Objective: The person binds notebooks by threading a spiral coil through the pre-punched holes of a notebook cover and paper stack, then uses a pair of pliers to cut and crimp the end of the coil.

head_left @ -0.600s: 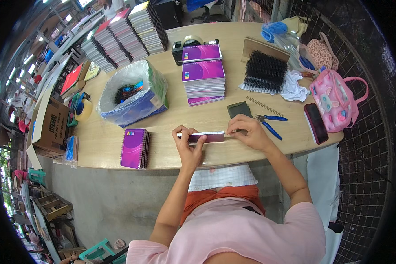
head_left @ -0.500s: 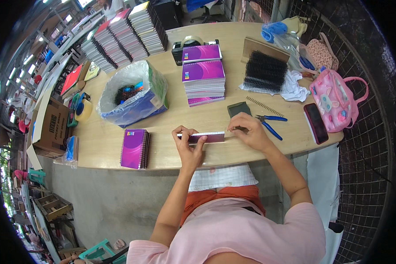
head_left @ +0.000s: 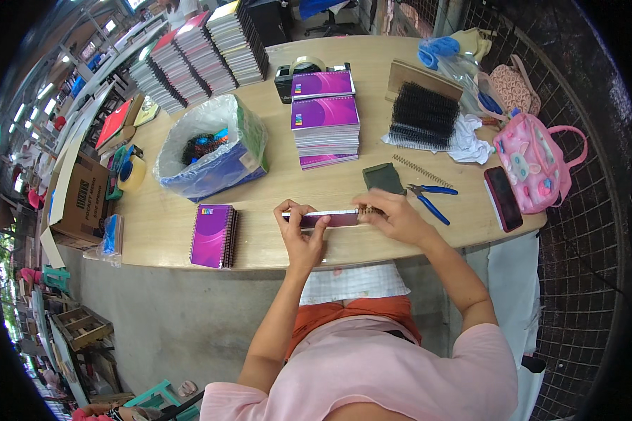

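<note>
Above the near edge of the table, my left hand (head_left: 302,235) grips a small purple notebook (head_left: 340,219) on edge, thumb against its cover. At the notebook's right end my right hand (head_left: 398,216) pinches a thin wire spiral (head_left: 368,209), which meets the corner of the pages. How many holes it passes through I cannot make out. Just beyond the right hand lie a dark green pad (head_left: 383,178), a loose wire spiral (head_left: 417,170) and blue-handled cutting pliers (head_left: 435,201). To the left rests a stack of spiral-bound purple notebooks (head_left: 213,235).
Farther back stand purple notebook stacks (head_left: 324,119), a tape dispenser (head_left: 284,84) and a plastic-lined bin (head_left: 211,165). Black spirals (head_left: 423,116) lean on a board at the right, near a phone (head_left: 504,200) and pink bag (head_left: 537,161). A cardboard box (head_left: 77,200) sits far left.
My right hand has shifted slightly and turned, and the spiral in its fingers now shows more clearly at the notebook's right end. The left hand holds the notebook in the same place.
</note>
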Demonstrator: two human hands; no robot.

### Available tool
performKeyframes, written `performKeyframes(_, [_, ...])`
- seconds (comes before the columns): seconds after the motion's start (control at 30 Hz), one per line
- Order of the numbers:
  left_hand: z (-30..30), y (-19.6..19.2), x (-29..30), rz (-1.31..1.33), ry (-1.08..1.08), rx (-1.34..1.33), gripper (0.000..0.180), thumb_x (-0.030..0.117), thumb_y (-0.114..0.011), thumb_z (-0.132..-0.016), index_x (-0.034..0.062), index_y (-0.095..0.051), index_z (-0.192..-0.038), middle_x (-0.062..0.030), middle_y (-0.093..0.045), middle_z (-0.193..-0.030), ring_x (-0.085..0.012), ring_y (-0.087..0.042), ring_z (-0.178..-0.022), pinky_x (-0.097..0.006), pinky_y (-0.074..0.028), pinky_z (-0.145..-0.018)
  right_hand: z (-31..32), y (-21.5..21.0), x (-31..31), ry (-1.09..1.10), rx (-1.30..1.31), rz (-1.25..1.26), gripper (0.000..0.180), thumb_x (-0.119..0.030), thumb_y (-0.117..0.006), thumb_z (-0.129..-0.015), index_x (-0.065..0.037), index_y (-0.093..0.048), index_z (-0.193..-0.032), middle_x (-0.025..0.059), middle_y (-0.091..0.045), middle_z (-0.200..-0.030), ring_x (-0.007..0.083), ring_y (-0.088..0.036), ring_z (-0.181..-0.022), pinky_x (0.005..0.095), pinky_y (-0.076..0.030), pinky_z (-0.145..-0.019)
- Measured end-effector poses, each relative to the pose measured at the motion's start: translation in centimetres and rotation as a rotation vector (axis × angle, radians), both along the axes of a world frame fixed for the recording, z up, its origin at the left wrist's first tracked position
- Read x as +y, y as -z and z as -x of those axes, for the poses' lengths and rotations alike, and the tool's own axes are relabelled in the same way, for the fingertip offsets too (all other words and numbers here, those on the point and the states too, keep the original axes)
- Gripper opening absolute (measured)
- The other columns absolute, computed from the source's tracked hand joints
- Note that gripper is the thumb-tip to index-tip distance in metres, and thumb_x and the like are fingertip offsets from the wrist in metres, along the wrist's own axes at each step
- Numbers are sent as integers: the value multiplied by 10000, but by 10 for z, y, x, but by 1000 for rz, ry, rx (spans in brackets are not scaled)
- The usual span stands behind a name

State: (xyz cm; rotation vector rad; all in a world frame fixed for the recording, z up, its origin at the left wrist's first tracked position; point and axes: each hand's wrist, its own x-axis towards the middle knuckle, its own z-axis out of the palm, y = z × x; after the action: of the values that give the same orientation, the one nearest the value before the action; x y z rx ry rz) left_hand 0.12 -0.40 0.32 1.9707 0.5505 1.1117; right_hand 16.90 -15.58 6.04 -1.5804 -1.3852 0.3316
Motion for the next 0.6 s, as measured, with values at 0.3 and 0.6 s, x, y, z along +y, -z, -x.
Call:
performKeyframes(0.3, [0, 3, 2, -14, -3, -12, 288, 72, -821, -761, 42, -583, -922, -110, -448, -1047, -249, -449, -1057, -347, -403, -899, 12, -12, 4, 111, -285, 135, 172, -139, -685, -873, -42, -634, -1006, 114, -615, -928, 312, -634, -888, 422, -516, -732])
performKeyframes(0.6, [-1, 2, 0, -33, -7, -24, 283, 75, -825, -758, 38, -591, -912, -118, -458, -1055, -258, -458, -1061, -348, -421, -878, 21, -5, 7, 173, -457, 133, 169, -204, -697, -864, -60, -664, -946, 78, -624, -1037, 280, -617, -914, 393, -504, -744])
